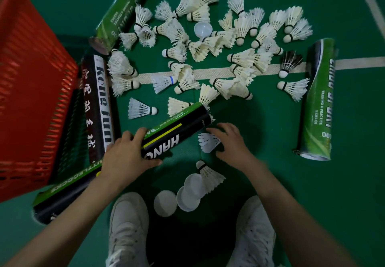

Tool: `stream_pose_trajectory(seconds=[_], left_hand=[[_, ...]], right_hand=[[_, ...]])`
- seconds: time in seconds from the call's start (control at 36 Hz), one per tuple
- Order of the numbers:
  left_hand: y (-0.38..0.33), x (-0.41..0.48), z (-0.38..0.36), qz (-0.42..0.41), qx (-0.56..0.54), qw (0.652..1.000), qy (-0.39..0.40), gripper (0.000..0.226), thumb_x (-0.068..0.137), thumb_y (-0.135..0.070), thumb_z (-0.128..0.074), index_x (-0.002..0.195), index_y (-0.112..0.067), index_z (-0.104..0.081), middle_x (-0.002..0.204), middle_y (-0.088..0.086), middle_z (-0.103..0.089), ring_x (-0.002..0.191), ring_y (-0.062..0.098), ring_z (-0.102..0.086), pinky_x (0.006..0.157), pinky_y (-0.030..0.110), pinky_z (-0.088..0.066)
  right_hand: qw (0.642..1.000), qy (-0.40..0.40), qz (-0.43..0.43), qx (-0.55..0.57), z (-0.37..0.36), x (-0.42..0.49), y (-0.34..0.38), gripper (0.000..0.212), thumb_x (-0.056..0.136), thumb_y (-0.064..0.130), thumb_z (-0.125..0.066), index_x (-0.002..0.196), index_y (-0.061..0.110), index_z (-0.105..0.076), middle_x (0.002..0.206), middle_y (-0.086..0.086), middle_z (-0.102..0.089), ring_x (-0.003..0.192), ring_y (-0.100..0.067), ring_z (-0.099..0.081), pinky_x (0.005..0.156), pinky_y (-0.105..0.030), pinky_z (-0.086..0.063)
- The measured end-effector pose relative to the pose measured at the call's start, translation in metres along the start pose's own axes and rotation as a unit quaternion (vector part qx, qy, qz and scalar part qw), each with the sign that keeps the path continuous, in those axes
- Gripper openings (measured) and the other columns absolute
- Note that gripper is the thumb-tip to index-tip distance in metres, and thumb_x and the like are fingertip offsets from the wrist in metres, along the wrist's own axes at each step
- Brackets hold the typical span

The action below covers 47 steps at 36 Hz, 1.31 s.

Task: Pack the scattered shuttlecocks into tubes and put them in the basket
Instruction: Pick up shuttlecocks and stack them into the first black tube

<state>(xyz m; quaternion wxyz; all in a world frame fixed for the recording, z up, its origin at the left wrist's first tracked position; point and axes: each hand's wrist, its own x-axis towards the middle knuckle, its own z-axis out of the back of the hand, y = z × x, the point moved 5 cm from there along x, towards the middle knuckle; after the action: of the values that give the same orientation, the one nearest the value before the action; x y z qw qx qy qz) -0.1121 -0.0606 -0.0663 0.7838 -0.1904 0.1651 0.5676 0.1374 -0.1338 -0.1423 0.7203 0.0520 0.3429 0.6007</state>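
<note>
Here, left hand (125,154) gripping cylindrical tube (177,133), feathered shuttlecocks (208,43)

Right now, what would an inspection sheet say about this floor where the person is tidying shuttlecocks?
Surface: green court floor with a white line.
Job's things: many shuttlecocks scattered; black tube under the left hand; red basket on the left.
Clutter: loose white caps near the shoes; other tubes lying around.
Grippers: right hand on a white shuttlecock.
Cables: nothing seen.
Surroundings: nothing seen beyond the floor.
</note>
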Motion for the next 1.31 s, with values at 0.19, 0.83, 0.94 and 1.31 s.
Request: stream_pose_trajectory(seconds=[0.19,0.83,0.94,1.31], left_hand=[[0.003,-0.001,0.000,0.009,-0.015,1.000,0.004,0.095,0.065,-0.068,-0.068,0.139,-0.025,-0.028,0.117,0.010,-0.050,0.105,0.032,-0.054,0.085,0.041,-0.047],[-0.021,-0.010,0.013,-0.043,-0.065,0.997,-0.026,0.094,0.063,-0.064,-0.073,0.139,-0.027,-0.031,0.115,0.005,-0.050,0.105,0.029,-0.054,0.083,0.038,-0.045],[-0.026,-0.011,0.019,-0.057,-0.075,0.995,-0.040,0.093,0.064,-0.062,-0.074,0.139,-0.027,-0.032,0.112,0.004,-0.050,0.103,0.028,-0.055,0.081,0.037,-0.046],[-0.024,-0.016,0.025,-0.065,-0.084,0.993,-0.051,0.094,0.063,-0.062,-0.074,0.140,-0.025,-0.034,0.115,0.004,-0.052,0.101,0.028,-0.056,0.080,0.038,-0.046]], right_hand=[[0.994,-0.008,0.095,-0.056,-0.010,-0.001,0.009,0.071,0.076,0.003,-0.059,0.142,0.022,-0.041,0.138,-0.005,-0.048,0.136,-0.030,-0.032,0.109,-0.051,-0.027],[0.667,-0.323,-0.121,0.661,0.086,-0.015,-0.020,0.027,0.092,0.005,-0.051,0.114,0.021,-0.049,0.101,-0.002,-0.055,0.080,-0.013,-0.058,0.062,-0.025,-0.051],[0.670,-0.314,-0.073,0.668,0.104,-0.013,0.001,0.032,0.095,0.005,-0.046,0.123,0.021,-0.051,0.099,0.003,-0.059,0.074,-0.006,-0.060,0.062,-0.022,-0.050],[0.751,-0.257,-0.022,0.608,0.114,-0.010,0.021,0.044,0.092,0.003,-0.040,0.125,0.027,-0.056,0.132,-0.005,-0.052,0.110,-0.015,-0.057,0.091,-0.026,-0.049]])
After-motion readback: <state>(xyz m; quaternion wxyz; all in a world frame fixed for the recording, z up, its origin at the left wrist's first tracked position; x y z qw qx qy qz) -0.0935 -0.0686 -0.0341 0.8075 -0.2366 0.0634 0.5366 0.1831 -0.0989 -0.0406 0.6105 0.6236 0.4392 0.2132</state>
